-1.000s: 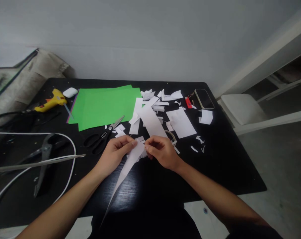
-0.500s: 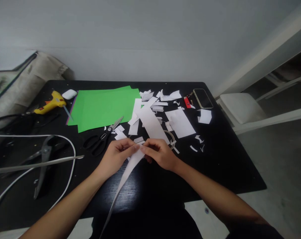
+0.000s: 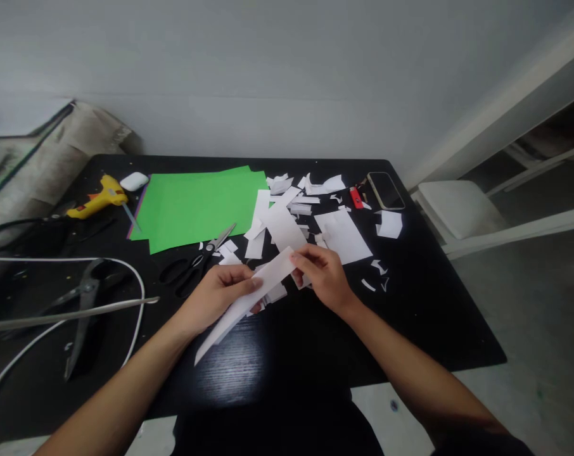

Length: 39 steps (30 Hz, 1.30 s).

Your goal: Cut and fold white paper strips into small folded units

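Observation:
A long white paper strip (image 3: 234, 315) slants between my hands, over the near part of the black table. My left hand (image 3: 223, 292) pinches it around the middle, thumb on top and fingers beneath. At the strip's upper right end, my right hand (image 3: 322, 275) grips it between thumb and fingers. The lower end hangs free toward me and looks doubled over. Just beyond my hands lie white paper scraps (image 3: 274, 292) and a wider white strip (image 3: 282, 229). Black-handled scissors (image 3: 196, 261) rest open left of my left hand.
Green sheets (image 3: 196, 206) lie at the back left, beside a yellow glue gun (image 3: 99, 197) and a white case (image 3: 133, 182). Pliers (image 3: 85, 294) and a white cable (image 3: 142, 285) are at left. A red lighter (image 3: 356, 197) and phone (image 3: 386, 190) sit back right.
My right hand has moved right and slightly up along with the strip's end. My left hand now holds the strip nearer its middle. The dangling tail has drawn up and turned its flat side upward.

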Motion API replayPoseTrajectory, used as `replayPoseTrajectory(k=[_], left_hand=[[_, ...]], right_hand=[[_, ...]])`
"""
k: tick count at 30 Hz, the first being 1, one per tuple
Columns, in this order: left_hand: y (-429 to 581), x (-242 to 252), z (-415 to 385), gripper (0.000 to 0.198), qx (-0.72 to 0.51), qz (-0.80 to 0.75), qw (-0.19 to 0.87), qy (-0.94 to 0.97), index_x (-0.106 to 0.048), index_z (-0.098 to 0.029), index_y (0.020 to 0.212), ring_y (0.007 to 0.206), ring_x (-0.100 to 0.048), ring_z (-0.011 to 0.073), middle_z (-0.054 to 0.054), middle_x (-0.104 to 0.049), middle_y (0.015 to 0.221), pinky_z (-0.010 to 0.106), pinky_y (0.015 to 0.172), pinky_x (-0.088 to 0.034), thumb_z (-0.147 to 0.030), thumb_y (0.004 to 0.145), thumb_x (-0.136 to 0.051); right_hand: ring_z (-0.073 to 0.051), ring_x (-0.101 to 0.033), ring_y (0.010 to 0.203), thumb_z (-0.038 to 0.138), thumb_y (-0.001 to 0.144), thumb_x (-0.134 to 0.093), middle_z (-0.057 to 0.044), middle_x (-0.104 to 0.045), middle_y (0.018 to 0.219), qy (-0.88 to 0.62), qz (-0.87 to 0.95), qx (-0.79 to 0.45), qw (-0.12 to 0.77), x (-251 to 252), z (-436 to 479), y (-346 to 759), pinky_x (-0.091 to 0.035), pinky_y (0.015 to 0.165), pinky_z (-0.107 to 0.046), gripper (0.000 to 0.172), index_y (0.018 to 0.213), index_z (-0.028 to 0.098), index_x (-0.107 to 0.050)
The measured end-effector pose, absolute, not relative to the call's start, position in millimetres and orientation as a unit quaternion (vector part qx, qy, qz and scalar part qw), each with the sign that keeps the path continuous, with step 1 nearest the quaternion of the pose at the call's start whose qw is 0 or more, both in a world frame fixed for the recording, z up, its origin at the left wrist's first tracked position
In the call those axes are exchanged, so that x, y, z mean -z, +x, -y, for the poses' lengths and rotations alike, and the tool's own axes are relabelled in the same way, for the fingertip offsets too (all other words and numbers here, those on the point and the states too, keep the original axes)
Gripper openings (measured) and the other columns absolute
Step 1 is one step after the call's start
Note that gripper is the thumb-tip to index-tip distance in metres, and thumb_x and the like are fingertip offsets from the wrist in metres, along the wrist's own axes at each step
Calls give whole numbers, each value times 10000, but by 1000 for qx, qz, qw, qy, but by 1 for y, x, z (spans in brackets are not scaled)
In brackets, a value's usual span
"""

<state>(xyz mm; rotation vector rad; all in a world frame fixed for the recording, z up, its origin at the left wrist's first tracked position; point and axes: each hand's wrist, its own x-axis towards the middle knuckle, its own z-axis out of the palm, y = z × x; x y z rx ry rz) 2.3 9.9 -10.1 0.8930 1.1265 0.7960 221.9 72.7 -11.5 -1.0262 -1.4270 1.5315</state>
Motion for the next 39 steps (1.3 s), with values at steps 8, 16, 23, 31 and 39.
replayPoseTrajectory(k=[8, 16, 23, 31, 39], left_hand=[[-19, 8, -21, 226, -356, -501, 653, 443, -796, -147, 807, 656, -727, 173, 91, -780, 753, 273, 651, -596, -370, 835, -813], [-17, 10, -31, 278, -623, -541, 515, 232, -774, -127, 855, 647, -721, 118, 34, -777, 771, 203, 681, -641, -244, 662, -935], [-15, 8, -32, 243, -672, -509, 496, 208, -751, -120, 859, 697, -711, 113, 18, -761, 811, 206, 698, -634, -187, 686, -907], [13, 14, -13, 390, -510, -483, 605, 375, -623, -177, 1013, 663, -712, 145, 2, -763, 785, 263, 645, -615, -237, 741, -896], [22, 12, -2, 376, -475, -497, 576, 441, -570, -202, 1055, 615, -683, 121, -59, -659, 679, 226, 609, -547, -256, 807, -847]], right_hand=[[-126, -531, 514, 341, 880, -712, 32, -553, 564, -438, 507, -560, 487, 11, -92, 236, -461, 508, -274, 244, 685, 204, -657], [-131, -556, 538, 297, 869, -685, 39, -575, 573, -412, 525, -564, 485, 10, -92, 238, -486, 582, -287, 221, 680, 210, -611], [-157, -642, 702, 339, 826, -750, -6, -708, 755, -282, 624, -700, 202, 0, -89, 243, -499, 660, -276, 177, 840, 167, -712], [-193, -715, 990, 401, 858, -809, -55, -761, 1061, -329, 525, -720, 313, 16, -60, 208, -559, 877, -321, 354, 1142, 212, -719], [-165, -683, 793, 362, 830, -815, -7, -739, 838, -378, 509, -709, 311, 13, -52, 205, -534, 751, -294, 189, 871, 191, -746]])
